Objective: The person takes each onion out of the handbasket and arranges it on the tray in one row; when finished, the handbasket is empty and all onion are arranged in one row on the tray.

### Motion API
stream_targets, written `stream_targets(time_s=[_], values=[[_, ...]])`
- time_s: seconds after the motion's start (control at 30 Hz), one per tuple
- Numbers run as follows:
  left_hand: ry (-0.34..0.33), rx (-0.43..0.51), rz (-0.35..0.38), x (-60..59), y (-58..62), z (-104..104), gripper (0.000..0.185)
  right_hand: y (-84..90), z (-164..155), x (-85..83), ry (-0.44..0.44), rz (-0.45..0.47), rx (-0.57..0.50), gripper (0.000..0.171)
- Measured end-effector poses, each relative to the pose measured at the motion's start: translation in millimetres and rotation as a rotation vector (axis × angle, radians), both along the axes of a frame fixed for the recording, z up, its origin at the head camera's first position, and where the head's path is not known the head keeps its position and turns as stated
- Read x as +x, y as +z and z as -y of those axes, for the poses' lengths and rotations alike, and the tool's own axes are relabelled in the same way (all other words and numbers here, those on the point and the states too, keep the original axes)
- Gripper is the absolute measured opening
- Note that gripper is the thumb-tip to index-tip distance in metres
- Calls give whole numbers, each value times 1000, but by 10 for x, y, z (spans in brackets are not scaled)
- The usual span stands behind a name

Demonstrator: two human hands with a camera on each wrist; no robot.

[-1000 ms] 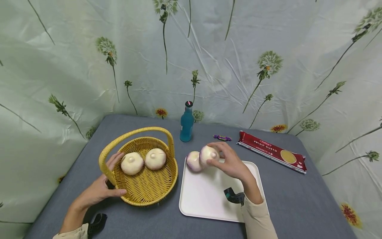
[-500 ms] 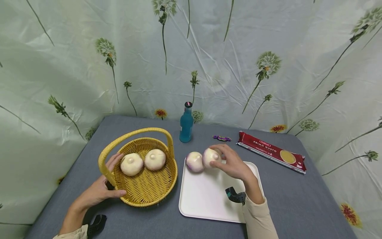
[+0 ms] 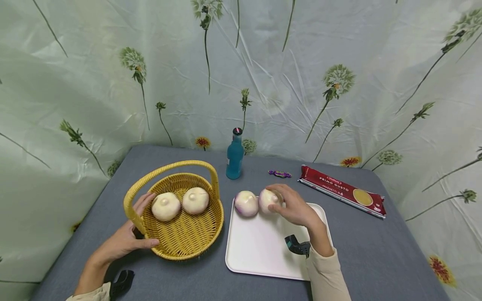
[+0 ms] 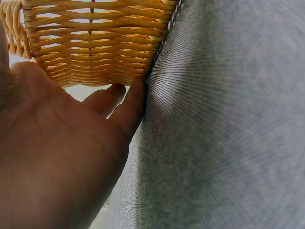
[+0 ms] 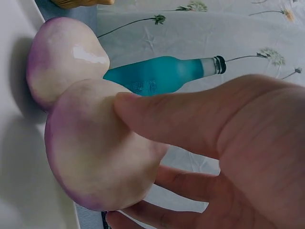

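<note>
My right hand (image 3: 295, 205) grips a white-and-purple turnip (image 3: 268, 201), thumb on the near side and fingers behind, low over the back of the white tray (image 3: 260, 259). In the right wrist view, the held turnip (image 5: 100, 148) partly overlaps a second turnip (image 5: 66, 62), which rests on the tray's back left corner. My left hand (image 3: 124, 238) holds the yellow wicker basket (image 3: 184, 246) at its left side, with the thumb toward the near rim; the left wrist view shows fingertips against the basket wall (image 4: 95, 47). Two more turnips, one left (image 3: 166, 207) and one right (image 3: 196, 200), lie inside the basket.
A blue bottle (image 3: 235, 156) stands behind, between basket and tray. To its right lie a purple-wrapped candy (image 3: 280, 174) and a red spaghetti pack (image 3: 342, 191). The basket's tall handle (image 3: 169, 167) arches over its opening. A flowered curtain (image 3: 286, 83) hangs behind the grey-covered table (image 3: 376, 259).
My right hand has moved slightly right and down with its turnip, now beside the other turnip rather than overlapping it in the head view. My left hand and the basket have stayed put.
</note>
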State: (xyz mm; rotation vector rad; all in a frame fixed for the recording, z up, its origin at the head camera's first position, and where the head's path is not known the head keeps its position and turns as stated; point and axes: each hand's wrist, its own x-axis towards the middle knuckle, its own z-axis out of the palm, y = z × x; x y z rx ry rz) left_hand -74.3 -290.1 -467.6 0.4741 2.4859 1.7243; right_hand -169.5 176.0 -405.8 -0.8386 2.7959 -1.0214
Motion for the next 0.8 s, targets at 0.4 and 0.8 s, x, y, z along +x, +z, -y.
stream_targets(time_s=[0.4,0.8], values=[[-4,18,2,-15,-34,18,115,-75,-13,-17,44,-18,48,44],[3,2,2,-15,-34,18,115,-114,-18,-36,52,38,84,42]])
